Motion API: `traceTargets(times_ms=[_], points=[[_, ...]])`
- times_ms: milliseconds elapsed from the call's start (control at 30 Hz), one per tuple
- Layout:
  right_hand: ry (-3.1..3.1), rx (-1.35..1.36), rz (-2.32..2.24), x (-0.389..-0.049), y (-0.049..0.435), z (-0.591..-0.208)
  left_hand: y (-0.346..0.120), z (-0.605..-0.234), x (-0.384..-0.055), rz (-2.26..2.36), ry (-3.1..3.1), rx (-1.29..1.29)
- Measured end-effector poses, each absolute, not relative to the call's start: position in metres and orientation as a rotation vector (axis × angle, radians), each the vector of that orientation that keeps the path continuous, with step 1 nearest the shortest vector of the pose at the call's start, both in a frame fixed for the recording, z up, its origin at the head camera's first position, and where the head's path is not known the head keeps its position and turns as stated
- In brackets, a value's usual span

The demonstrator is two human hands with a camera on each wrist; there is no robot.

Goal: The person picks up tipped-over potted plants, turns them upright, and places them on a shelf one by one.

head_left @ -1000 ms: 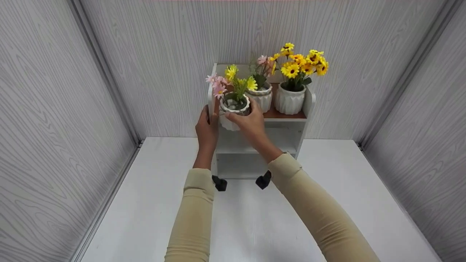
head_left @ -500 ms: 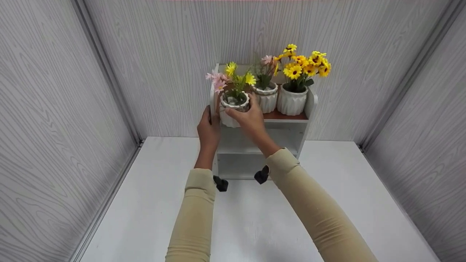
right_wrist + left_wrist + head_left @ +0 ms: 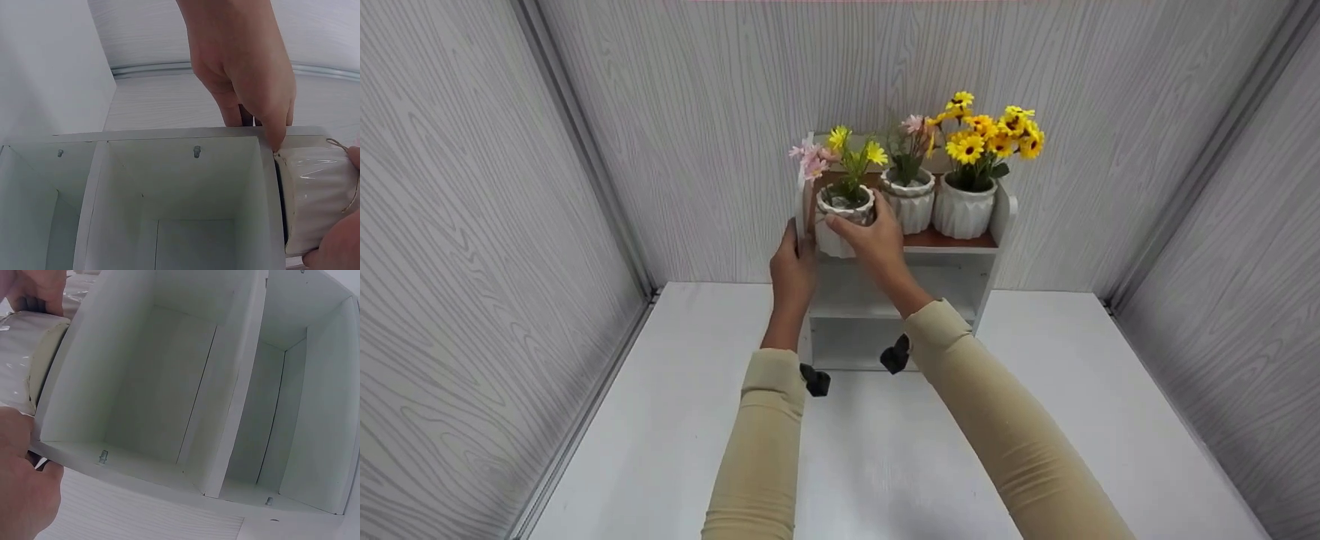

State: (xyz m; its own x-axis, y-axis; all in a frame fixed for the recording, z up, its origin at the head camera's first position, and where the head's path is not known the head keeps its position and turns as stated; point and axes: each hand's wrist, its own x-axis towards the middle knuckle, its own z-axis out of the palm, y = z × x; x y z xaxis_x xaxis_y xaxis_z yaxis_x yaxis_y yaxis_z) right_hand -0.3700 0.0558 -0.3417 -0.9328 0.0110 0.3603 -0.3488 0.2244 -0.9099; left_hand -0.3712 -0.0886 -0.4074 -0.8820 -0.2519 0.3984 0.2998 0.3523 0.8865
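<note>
My right hand (image 3: 879, 244) grips a ribbed white flower pot (image 3: 834, 241) with pink and yellow artificial daisies (image 3: 838, 137), thumb at the front near the rim. The pot is at the left end of the top board of a small white shelf unit (image 3: 952, 250). In the right wrist view the pot (image 3: 315, 191) lies close over that board, a dark line between its base and the board. My left hand (image 3: 793, 274) holds the unit's left side panel, its thumb at the front corner and its other fingers behind the panel, as the right wrist view shows.
Right of the held pot stand a white pot (image 3: 911, 210) with pink flowers and another pot (image 3: 962, 214) with yellow sunflowers. The unit has two open compartments below, on a white table (image 3: 690, 390). Pale wood-grain walls (image 3: 712, 150) enclose the back and both sides.
The held pot has shifted slightly back toward the top board, with my right hand still round it. My left hand keeps its hold on the side panel. The view has shifted slightly.
</note>
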Motion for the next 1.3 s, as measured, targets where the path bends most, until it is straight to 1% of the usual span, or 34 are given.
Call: traceTargets(times_ms=[433, 900, 1100, 1300], points=[[-2.176, 0.315, 1.765, -0.387, 0.046, -0.341, -0.086, -0.408, -0.372, -1.549, -2.097, -0.057], [-2.263, 0.410, 1.700, -0.404, 0.045, -0.345, -0.087, -0.410, -0.370, -1.591, -2.068, -0.087], [-2.254, 0.424, 1.709, -0.410, 0.042, -0.345, -0.088, -0.410, -0.371, -1.584, -2.077, -0.062], [-2.261, 0.398, 1.714, -0.416, 0.041, -0.344, -0.087, -0.409, -0.372, -1.607, -2.080, -0.062]])
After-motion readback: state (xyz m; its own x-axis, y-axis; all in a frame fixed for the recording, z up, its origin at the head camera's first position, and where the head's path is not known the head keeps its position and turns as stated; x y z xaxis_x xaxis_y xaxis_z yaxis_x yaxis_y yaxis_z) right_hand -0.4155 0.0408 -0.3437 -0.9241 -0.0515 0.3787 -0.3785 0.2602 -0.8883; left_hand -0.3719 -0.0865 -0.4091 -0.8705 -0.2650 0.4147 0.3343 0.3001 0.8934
